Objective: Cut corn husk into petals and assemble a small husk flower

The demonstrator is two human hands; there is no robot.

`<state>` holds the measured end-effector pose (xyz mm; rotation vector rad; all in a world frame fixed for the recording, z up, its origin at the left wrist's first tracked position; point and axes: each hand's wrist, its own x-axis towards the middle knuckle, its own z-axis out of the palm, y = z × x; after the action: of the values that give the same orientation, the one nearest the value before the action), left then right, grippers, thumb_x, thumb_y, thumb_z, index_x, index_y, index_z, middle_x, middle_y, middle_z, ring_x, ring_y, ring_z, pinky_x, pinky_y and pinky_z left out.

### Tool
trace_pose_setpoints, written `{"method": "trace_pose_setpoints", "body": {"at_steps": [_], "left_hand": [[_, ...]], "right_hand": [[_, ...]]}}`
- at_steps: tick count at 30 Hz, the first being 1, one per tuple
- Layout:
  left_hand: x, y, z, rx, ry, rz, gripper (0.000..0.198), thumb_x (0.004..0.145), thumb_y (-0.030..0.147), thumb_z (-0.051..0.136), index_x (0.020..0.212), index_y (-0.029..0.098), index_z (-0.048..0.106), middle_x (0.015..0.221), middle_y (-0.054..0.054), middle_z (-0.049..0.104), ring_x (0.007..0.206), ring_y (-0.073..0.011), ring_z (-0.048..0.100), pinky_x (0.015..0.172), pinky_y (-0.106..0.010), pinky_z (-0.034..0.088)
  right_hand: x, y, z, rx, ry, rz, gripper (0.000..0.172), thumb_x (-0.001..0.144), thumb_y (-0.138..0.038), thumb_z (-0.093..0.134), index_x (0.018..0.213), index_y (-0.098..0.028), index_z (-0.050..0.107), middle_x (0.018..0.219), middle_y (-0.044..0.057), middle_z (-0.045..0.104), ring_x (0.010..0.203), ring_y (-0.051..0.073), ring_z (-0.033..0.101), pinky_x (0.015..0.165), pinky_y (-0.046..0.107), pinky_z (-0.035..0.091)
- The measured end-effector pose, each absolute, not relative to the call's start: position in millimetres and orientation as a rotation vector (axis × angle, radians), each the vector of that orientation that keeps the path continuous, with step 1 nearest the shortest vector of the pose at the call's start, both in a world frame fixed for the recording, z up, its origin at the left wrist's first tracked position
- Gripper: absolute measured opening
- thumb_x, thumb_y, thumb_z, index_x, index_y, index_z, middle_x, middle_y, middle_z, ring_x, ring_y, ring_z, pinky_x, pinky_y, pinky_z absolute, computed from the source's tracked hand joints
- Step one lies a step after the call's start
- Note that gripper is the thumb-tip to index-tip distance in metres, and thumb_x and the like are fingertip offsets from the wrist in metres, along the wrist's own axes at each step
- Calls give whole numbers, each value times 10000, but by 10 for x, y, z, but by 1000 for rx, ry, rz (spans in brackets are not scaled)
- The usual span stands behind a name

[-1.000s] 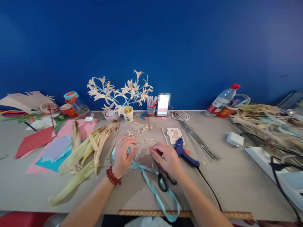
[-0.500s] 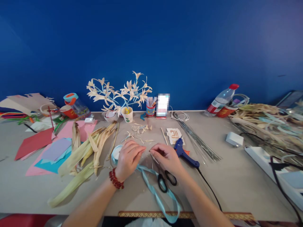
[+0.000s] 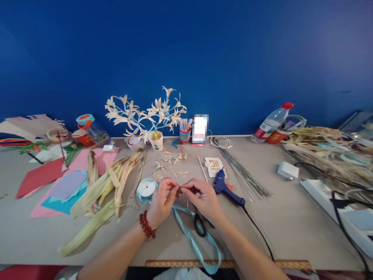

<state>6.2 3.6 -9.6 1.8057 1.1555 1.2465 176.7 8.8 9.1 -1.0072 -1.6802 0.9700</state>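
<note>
In front of me, the fingertips of both hands meet above the table. My left hand (image 3: 163,202), with a red bead bracelet (image 3: 147,224) on its wrist, is closed in a pinch; what lies in it is too small to make out. My right hand (image 3: 204,197) pinches a thin pale strip, mostly hidden by the fingers. Beside my left hand sits a spool of light-blue ribbon (image 3: 146,188). Its loose ribbon (image 3: 186,232) runs below my hands toward the table edge. Scissors (image 3: 199,225) with black handles lie partly under my right hand.
A blue glue gun (image 3: 229,191) with a cord lies right of my hands, near metal wires (image 3: 247,175). Corn husks (image 3: 96,202) and coloured paper (image 3: 68,186) lie left. Husk flowers (image 3: 159,112) in a cup stand behind. A power strip (image 3: 323,202) is at right.
My left hand has turned and moved slightly right, so its fingertips now meet those of my right hand. More of the ribbon spool shows; my right hand covers more of the scissors.
</note>
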Motion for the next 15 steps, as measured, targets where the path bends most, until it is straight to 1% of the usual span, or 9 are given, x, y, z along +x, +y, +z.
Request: {"method": "trace_pose_setpoints", "body": {"at_steps": [2,5,8,12,15], "left_hand": [[70,31,-103,1799,1139,1200,39,943,200,450,972,196,476,749,6,589,667,-122,596,641,-242,473],[79,31,-105,1752,1117,1172,62,937,206,461,978,190,504,791,-10,597,697,-129,605,656,-248,485],[90,38,-101,1657,1098,1184,78,929,219,481,973,184,534,845,-29,622,738,-139,625,682,-256,502],[91,56,-76,1438,1005,1206,111,935,258,485,976,184,556,829,-22,639,754,-138,626,713,-260,505],[78,73,-44,1358,973,1242,125,921,286,523,944,178,583,847,-24,652,781,-133,624,746,-257,502]], "right_hand": [[1762,80,99,-1013,-1763,835,143,891,-268,598,812,-191,691,714,27,653,627,143,589,590,242,447],[1759,75,88,-987,-1841,662,123,903,-233,573,849,-195,676,729,35,647,631,145,583,597,249,458],[1758,73,72,-943,-1913,494,127,912,-197,544,891,-200,669,782,54,671,692,158,610,630,258,481],[1761,66,66,-937,-2029,296,185,914,-147,512,1001,-205,665,872,75,699,785,176,636,694,279,502],[1764,59,64,-948,-2101,230,177,919,-151,505,977,-198,666,859,76,696,761,176,624,679,282,499]]}}
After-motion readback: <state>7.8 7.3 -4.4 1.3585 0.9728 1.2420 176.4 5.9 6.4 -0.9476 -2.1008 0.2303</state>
